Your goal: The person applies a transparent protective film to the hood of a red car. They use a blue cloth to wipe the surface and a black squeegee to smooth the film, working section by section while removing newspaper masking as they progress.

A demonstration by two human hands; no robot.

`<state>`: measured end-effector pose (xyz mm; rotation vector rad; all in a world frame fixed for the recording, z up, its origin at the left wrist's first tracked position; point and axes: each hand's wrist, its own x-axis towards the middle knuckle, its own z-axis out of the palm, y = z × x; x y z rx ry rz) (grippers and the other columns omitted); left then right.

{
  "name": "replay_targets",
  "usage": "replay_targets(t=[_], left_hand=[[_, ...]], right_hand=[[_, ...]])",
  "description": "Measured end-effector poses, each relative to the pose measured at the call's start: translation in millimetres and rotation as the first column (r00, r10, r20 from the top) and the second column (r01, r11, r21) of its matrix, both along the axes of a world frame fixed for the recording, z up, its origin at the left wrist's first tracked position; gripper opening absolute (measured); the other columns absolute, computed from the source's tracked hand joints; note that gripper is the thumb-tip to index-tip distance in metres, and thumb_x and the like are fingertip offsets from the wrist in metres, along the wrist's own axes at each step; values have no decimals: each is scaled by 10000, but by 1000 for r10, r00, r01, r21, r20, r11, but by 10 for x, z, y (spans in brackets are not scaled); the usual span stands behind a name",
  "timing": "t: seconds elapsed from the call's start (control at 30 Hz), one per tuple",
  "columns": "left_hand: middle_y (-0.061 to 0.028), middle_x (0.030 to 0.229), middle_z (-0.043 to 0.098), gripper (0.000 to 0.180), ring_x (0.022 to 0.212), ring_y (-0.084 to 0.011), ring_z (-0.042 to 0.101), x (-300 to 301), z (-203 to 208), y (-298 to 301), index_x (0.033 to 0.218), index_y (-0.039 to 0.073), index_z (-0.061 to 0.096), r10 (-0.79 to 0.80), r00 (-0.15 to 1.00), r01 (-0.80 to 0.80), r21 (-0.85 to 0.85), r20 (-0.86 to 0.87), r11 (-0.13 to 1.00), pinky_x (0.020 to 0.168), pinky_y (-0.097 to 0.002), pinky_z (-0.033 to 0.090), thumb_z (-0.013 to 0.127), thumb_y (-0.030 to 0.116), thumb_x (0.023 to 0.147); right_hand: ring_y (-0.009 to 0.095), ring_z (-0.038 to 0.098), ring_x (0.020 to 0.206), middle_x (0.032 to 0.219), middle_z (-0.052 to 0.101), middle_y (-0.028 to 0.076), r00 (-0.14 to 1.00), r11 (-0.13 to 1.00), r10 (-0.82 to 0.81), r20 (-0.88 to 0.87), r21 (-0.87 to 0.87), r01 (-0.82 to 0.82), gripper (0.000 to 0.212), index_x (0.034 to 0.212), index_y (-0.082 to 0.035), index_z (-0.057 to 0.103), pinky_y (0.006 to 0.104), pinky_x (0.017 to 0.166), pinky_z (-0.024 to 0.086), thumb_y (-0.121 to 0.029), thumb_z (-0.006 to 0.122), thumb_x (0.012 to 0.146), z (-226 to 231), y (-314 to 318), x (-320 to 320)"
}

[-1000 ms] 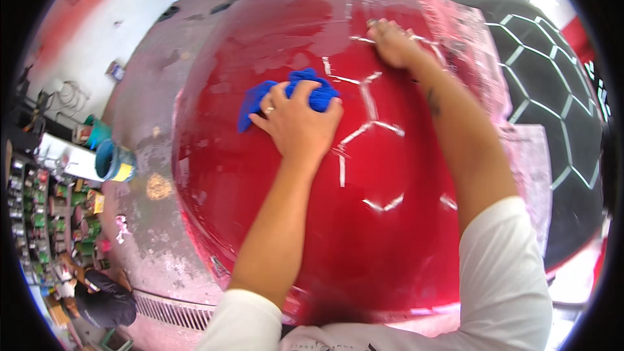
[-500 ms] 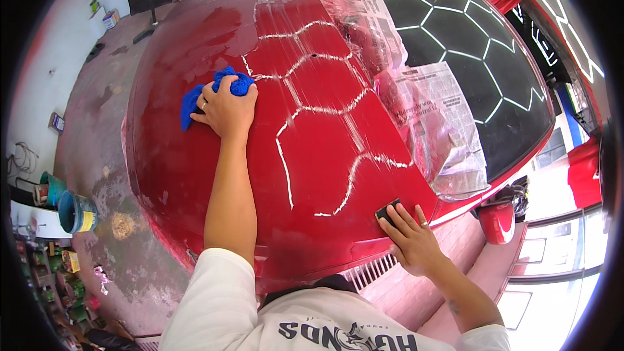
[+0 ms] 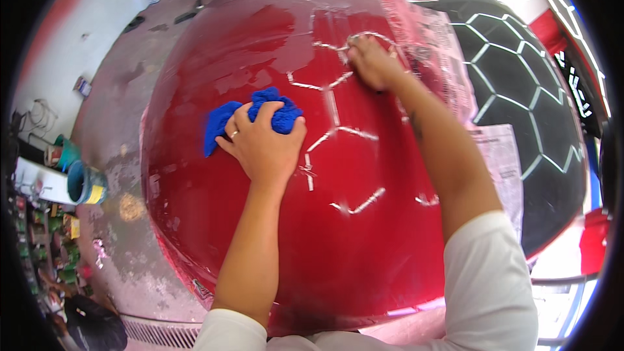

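The glossy red car panel (image 3: 383, 260) spreads out before me, wet-looking, with bright reflections of ceiling lights across it. My left hand (image 3: 265, 146) is closed over a bunched blue cloth (image 3: 220, 125), resting on the left-middle of the panel. Part of the cloth sticks out beyond the fingers on both sides. My right hand (image 3: 376, 65) lies farther up the panel, close to the masked edge, slightly smeared by motion. It presses the small black sanding block flat to the paint; the hand hides nearly all of the block.
Newspaper masking (image 3: 499, 156) under pinkish film runs along the panel's right side. Beyond it is dark glass (image 3: 513, 91) with hexagonal light reflections. A teal bucket (image 3: 84, 183) stands on the stained floor at left, near shelves of cans (image 3: 49, 240).
My right hand has swept from the panel's near right edge up to its far part. The left hand, still on the cloth, sits slightly farther right in view. The view itself has shifted.
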<state>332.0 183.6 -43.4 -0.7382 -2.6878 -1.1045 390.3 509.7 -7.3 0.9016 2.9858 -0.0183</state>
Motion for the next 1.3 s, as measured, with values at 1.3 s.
replay_targets(t=[1.3], left_hand=[[-232, 1436, 639, 635, 1373, -477, 563, 3730, 488, -762, 1321, 186, 773, -912, 234, 972, 57, -337, 228, 1208, -609, 408, 949, 472, 782]], right_hand=[[360, 423, 1612, 1744, 438, 255, 129, 548, -836, -533, -818, 176, 718, 1708, 103, 353, 449, 1337, 297, -440, 302, 1241, -19, -6350, 5699]])
